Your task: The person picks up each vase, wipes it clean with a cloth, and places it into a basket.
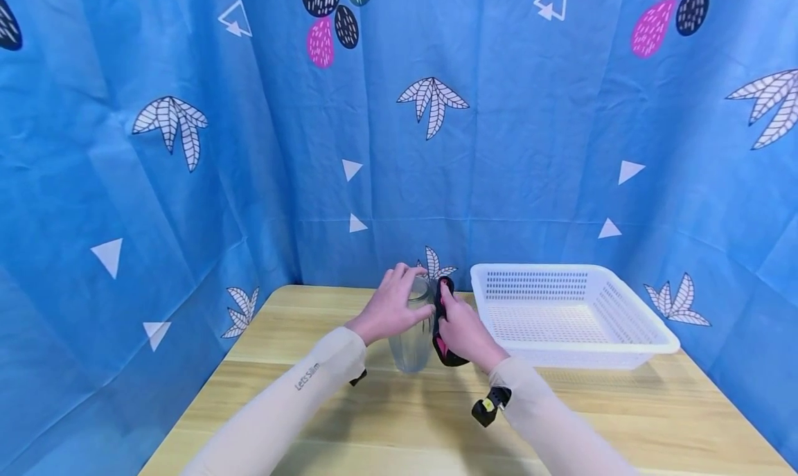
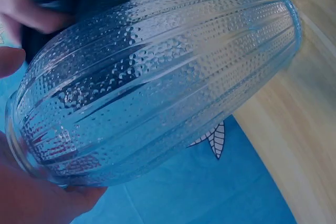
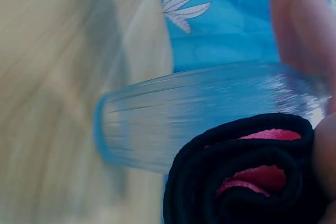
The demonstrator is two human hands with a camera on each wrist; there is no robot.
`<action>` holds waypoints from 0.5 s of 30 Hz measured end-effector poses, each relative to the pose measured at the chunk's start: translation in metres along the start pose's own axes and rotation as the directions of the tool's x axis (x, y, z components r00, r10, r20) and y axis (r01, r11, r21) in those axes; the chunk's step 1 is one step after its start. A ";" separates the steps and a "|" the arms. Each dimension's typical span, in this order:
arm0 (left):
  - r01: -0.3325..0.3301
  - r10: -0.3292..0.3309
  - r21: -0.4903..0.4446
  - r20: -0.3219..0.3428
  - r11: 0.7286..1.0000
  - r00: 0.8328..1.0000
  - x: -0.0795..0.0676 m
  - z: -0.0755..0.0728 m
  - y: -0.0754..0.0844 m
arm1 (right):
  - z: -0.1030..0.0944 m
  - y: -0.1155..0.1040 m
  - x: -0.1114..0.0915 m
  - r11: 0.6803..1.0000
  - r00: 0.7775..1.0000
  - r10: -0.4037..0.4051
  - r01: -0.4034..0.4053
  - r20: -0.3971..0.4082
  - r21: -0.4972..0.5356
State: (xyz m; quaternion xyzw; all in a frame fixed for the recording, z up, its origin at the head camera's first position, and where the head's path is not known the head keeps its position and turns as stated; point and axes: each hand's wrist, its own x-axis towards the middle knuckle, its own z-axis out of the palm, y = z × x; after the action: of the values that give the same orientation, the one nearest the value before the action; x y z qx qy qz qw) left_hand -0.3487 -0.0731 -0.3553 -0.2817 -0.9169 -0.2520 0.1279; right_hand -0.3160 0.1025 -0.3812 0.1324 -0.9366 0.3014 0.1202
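A clear glass vase [image 1: 410, 348] with ribbed, dimpled sides [image 2: 157, 87] stands upright near the back of the table. My left hand [image 1: 393, 306] holds it round the neck, thumb on one side and fingers on the other. Just to the right, my right hand [image 1: 464, 329] grips a rolled-up black cloth [image 1: 443, 351] with a pink-red inner side. In the right wrist view the roll's spiral end [image 3: 236, 177] shows in front of the vase, partly hiding it. Whether cloth and glass touch, I cannot tell.
A white perforated plastic basket [image 1: 648, 337] stands at the right rear of the wooden table [image 1: 386, 427]. Behind and on both sides hangs a blue patterned curtain [image 1: 530, 171].
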 end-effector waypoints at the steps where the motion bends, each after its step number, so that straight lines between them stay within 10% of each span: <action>1: 0.002 -0.002 0.003 -0.004 1.000 1.000 0.000 0.001 0.000 | 0.004 0.003 0.000 1.000 1.000 0.013 -0.013 0.010 -0.006; 15: 0.077 -0.077 0.018 0.005 0.997 0.997 -0.002 0.000 0.000 | 0.046 0.034 -0.017 1.000 0.971 -0.003 0.000 0.240 0.014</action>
State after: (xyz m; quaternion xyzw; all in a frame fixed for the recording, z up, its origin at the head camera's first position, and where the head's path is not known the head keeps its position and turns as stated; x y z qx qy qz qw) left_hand -0.3470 -0.0740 -0.3563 -0.2458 -0.9297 -0.2479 0.1177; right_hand -0.3179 0.1042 -0.4409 0.1694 -0.9420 0.2896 0.0051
